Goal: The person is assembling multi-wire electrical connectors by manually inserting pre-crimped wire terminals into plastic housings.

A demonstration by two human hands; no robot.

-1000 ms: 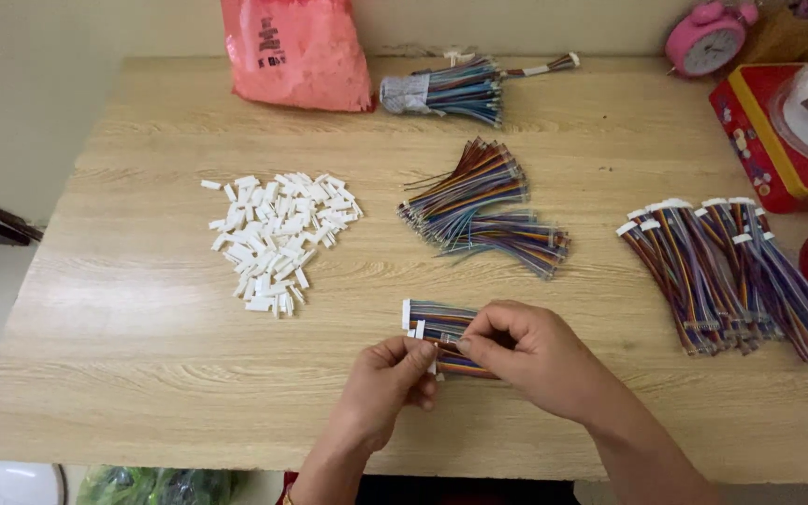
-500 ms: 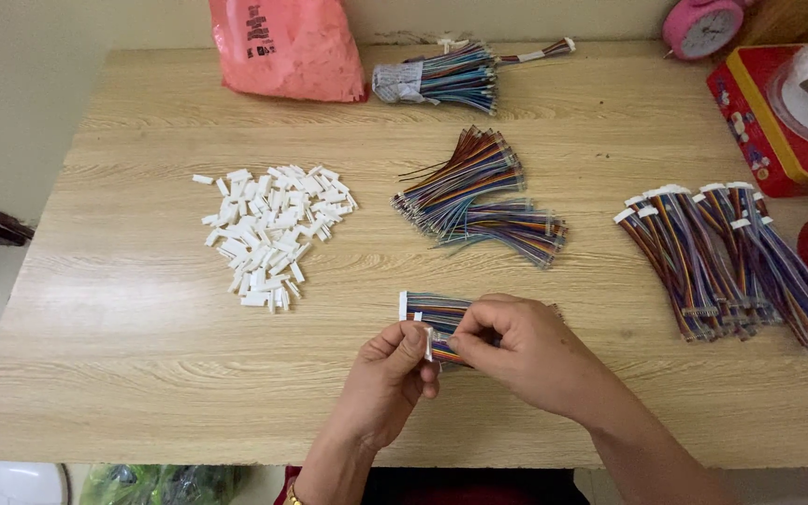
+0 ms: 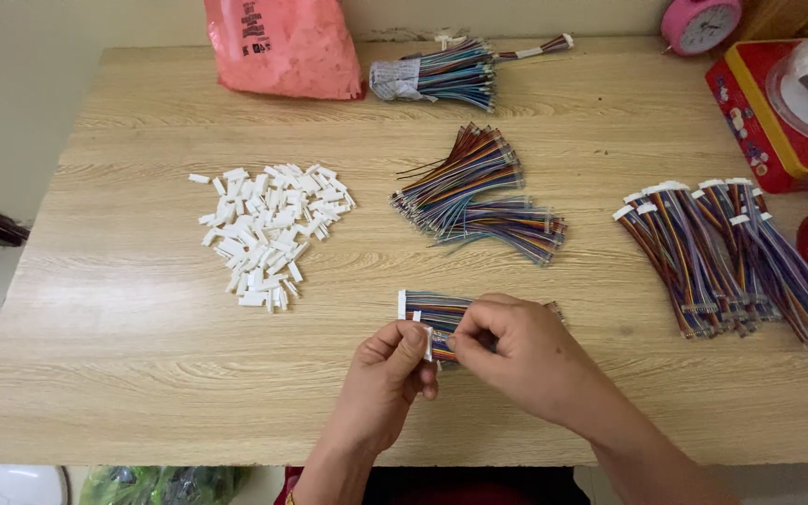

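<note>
Rainbow-coloured wires are meeting a small white plastic plug right at the front middle of the worktop (image 3: pixel 142 393), and that joining is the step in hand. The left hand (image 3: pixel 387 379) is pinching the white plug (image 3: pixel 425 342) between thumb and fingers, clamped on it from the left. The right hand (image 3: pixel 521 351) is gripping the wire set (image 3: pixel 443 335) just behind its bare end, fingers closed on the strands, and is pressing that end toward the plug. Under both hands, a few finished wire sets (image 3: pixel 432 306) with white ends are lying flat on the wood, touching the one being worked.

To the left, well apart, a heap of loose white plugs (image 3: pixel 268 232) is sitting ready. Behind the hands, a fan of unplugged wires (image 3: pixel 474 192) is spread out, and to the right a larger row of plugged bundles (image 3: pixel 722 252) is resting near a red tin (image 3: pixel 764 126). At the far edge lie a pink plastic bag (image 3: pixel 282 47), a taped wire bundle (image 3: pixel 437 77) and a pink alarm clock (image 3: pixel 700 23).

Whether the wire end is fully seated is hidden by the fingertips. In my judgement the next move calls for a straight, even push so every strand is entering squarely, with the left grip holding the plug steady and not tilting.
</note>
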